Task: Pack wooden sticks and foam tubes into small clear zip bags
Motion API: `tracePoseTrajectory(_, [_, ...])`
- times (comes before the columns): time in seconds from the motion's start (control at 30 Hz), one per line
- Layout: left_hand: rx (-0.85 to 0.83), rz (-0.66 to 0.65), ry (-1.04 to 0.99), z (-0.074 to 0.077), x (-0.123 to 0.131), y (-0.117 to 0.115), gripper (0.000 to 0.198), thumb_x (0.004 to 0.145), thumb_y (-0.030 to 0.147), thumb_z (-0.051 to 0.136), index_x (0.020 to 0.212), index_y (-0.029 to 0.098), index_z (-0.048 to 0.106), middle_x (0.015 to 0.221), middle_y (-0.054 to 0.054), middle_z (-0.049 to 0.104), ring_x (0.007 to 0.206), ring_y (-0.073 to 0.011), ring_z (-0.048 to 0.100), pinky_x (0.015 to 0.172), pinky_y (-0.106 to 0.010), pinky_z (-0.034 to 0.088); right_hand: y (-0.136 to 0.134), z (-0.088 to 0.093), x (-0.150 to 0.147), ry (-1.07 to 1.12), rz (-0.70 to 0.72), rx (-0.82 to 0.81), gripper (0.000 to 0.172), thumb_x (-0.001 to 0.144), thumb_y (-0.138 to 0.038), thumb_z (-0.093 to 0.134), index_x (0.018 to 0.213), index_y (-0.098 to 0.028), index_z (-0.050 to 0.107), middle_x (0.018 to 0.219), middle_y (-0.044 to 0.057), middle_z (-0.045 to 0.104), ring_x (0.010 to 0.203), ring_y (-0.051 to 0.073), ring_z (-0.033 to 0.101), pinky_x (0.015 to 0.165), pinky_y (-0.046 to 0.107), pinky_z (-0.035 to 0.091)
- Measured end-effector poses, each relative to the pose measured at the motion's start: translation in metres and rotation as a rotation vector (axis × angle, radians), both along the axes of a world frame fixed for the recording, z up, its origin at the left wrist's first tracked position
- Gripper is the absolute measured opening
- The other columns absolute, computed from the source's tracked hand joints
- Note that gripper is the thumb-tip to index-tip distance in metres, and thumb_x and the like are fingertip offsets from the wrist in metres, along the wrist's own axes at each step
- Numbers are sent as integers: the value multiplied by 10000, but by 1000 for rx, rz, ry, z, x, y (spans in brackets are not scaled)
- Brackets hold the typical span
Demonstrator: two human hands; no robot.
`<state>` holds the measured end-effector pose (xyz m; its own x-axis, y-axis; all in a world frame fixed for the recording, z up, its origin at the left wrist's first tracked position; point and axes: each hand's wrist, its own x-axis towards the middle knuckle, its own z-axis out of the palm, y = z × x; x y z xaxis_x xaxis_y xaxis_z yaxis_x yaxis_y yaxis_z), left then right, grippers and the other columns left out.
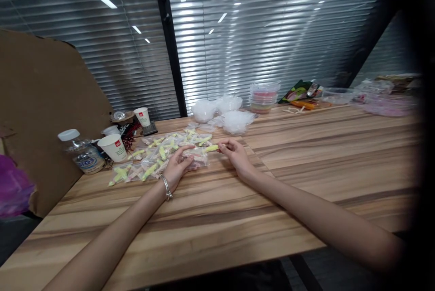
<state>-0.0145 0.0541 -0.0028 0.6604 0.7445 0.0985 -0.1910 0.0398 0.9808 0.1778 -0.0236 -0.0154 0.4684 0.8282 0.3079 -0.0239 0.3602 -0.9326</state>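
A small yellow piece (211, 148), perhaps a wrapped sweet or clay shape, is pinched between the fingertips of my right hand (237, 156). My left hand (177, 167), with a silver bracelet at the wrist, has its fingers and thumb closed on a clear plastic bag (201, 158) holding pinkish pieces. The yellow piece sits at the upper right end of this bag; whether it is inside or only over the opening, I cannot tell. Beside and behind my left hand lie several clear bags (149, 171) with yellow and pink pieces, spread over the wooden table (217, 218).
On the left stand a lidded plastic jar (86, 157), a paper cup (113, 148) and another paper cup (142, 116), near a cardboard sheet (41, 114). White translucent bundles (234, 121) and stacked round tubs (263, 98) line the back. Packets (301, 91) lie at the back right.
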Motion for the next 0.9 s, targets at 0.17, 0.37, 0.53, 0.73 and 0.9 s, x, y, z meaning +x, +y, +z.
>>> tracePoseTrajectory(0.17, [15, 15, 16, -4, 1, 3, 447, 723, 318, 722, 1132, 204, 585, 997, -54, 632, 732, -121, 650, 737, -276, 546, 0, -3, -3, 143, 149, -71, 287, 694, -431, 703, 778, -179, 594, 738, 2, 602, 711, 139, 553, 708, 268, 424])
tracePoseTrajectory(0.37, [87, 35, 65, -6, 2, 5, 418, 725, 329, 717, 1099, 179, 606, 1006, -65, 628, 703, -126, 635, 697, -279, 552, 0, -4, -5, 177, 249, -109, 280, 677, -402, 726, 807, -178, 620, 742, -4, 613, 698, 131, 559, 670, 250, 407])
tracePoseTrajectory(0.53, [36, 18, 32, -5, 1, 4, 466, 730, 317, 718, 1151, 184, 571, 942, -55, 633, 758, -150, 655, 755, -310, 553, -1, 3, -6, 117, 125, -89, 304, 611, -398, 768, 758, -177, 620, 750, 12, 626, 691, 146, 574, 692, 278, 427])
tracePoseTrajectory(0.73, [143, 25, 75, -2, 1, 1, 557, 672, 272, 764, 1184, 200, 556, 1106, -73, 610, 848, -157, 624, 786, -279, 526, -2, 4, -8, 151, 127, -102, 292, 637, -397, 751, 748, -173, 601, 709, 0, 612, 697, 144, 584, 694, 273, 427])
tracePoseTrajectory(0.9, [226, -21, 149, -3, 2, 0, 504, 689, 273, 745, 1157, 200, 571, 1269, -84, 520, 811, -137, 602, 769, -271, 518, -3, 3, -8, 118, 202, -109, 323, 636, -411, 751, 774, -171, 584, 759, -1, 598, 710, 149, 590, 675, 262, 416])
